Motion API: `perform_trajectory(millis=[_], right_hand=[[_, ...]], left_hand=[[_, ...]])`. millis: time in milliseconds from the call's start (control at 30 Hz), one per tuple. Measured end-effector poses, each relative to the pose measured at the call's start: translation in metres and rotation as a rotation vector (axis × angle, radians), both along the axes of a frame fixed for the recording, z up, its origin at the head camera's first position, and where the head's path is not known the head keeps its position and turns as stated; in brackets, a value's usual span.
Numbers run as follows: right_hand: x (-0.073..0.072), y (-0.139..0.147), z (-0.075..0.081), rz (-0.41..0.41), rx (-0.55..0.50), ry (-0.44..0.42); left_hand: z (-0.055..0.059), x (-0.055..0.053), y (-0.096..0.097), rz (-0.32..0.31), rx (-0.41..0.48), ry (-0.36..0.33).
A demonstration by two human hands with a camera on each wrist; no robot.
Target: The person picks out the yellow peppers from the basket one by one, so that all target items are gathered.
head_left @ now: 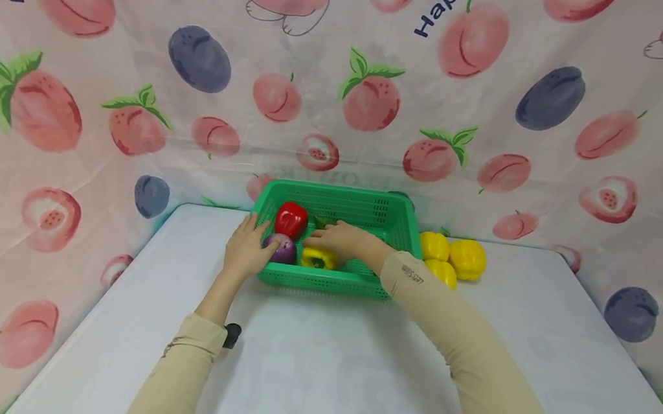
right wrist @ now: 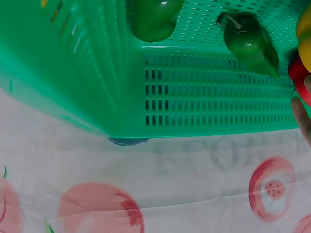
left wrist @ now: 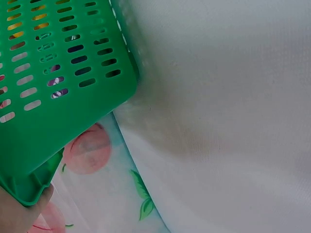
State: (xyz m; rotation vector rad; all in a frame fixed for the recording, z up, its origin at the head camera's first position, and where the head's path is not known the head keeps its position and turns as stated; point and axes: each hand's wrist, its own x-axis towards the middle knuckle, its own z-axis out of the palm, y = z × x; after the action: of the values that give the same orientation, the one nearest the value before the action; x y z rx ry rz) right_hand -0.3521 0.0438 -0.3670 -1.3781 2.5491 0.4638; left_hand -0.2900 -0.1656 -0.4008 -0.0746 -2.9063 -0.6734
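Note:
A green plastic basket point(head_left: 331, 280) stands at the back of the white table. My left hand point(head_left: 244, 250) grips its left rim, thumb inside over a round purple vegetable point(head_left: 283, 250); in the left wrist view the fingertips point(left wrist: 44, 196) wrap the rim's corner. Reaching into the basket, my right hand point(head_left: 348, 239) holds a yellow bell pepper point(head_left: 317, 258) from above, its thumb hidden in the head view. Behind the purple vegetable lies a red bell pepper point(head_left: 292, 221). The right wrist view shows a pointed green pepper point(right wrist: 250, 43) and a rounder green pepper point(right wrist: 155, 19) in the basket.
Several yellow bell peppers point(head_left: 467, 259) sit close together on the table just right of the basket. A fruit-printed cloth point(head_left: 319, 69) hangs behind the table point(head_left: 325, 362). Near the left sleeve there is a small black object point(head_left: 232, 335).

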Motion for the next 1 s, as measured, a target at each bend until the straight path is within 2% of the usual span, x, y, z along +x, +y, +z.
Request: perform_trajectory(millis=[567, 867, 1000], right_hand=[[0.002, 0.024, 0.009, -0.008, -0.112, 0.092], [0.003, 0.036, 0.016, -0.041, -0.167, 0.097], [0.005, 0.042, 0.018, -0.072, -0.226, 0.086]], left_hand=[[0.001, 0.002, 0.0, -0.006, -0.009, 0.003], [0.001, 0.003, -0.001, -0.009, -0.017, -0.004], [0.0, 0.003, -0.001, -0.011, -0.016, -0.004]])
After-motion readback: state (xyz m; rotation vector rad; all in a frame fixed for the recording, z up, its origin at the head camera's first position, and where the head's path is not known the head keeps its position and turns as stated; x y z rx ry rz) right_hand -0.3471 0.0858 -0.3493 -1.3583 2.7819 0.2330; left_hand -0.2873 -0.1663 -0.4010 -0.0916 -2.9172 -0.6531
